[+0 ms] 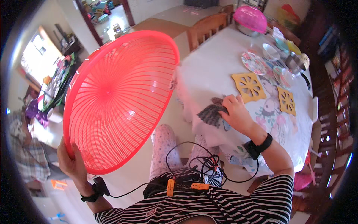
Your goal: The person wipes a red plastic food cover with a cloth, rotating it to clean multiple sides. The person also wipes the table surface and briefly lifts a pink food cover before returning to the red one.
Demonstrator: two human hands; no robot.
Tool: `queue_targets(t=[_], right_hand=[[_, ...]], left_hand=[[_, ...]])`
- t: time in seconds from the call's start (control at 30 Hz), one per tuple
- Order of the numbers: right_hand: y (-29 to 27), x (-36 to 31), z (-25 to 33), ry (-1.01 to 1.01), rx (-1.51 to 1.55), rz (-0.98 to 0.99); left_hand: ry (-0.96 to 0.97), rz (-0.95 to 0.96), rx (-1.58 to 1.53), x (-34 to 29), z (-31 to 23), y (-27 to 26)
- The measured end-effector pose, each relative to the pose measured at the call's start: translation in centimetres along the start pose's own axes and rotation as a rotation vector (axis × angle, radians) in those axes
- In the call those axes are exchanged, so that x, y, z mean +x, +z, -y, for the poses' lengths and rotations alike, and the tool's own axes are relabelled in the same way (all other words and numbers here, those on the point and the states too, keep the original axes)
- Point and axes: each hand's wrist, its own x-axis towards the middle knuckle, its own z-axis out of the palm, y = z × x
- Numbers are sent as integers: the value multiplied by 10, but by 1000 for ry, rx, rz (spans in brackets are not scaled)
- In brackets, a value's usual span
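On the left, my left hand (72, 162) grips the lower rim of a large red plastic mesh basket (112, 97). The basket is tilted on its side with its hollow facing me, and nothing shows inside it. Over the near left edge of the table, my right hand (238, 114) pinches a dark grey cloth (212, 114), bunched under the fingertips. That cloth rests on the printed white tablecloth (212, 63). Just beyond my right hand lies a yellow cut-out trivet (238, 79), flat on the table.
A second yellow trivet (286, 100) lies farther right. Floral plates (253, 62), a white bowl (271, 52) and a metal pot (294, 64) crowd the right side. At the far end sits a pink mesh cover (253, 18). Black cables (210, 164) loop over my lap.
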Motion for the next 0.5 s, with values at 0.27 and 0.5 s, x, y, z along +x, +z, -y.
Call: queue_targets(t=[0.27,0.5], right_hand=[[-36,40,17,413,955,115],[-83,64,182,-218,983,-307]], left_hand=[[140,38,100,-28,-18,-22],[407,162,127,-11,-53,-55]])
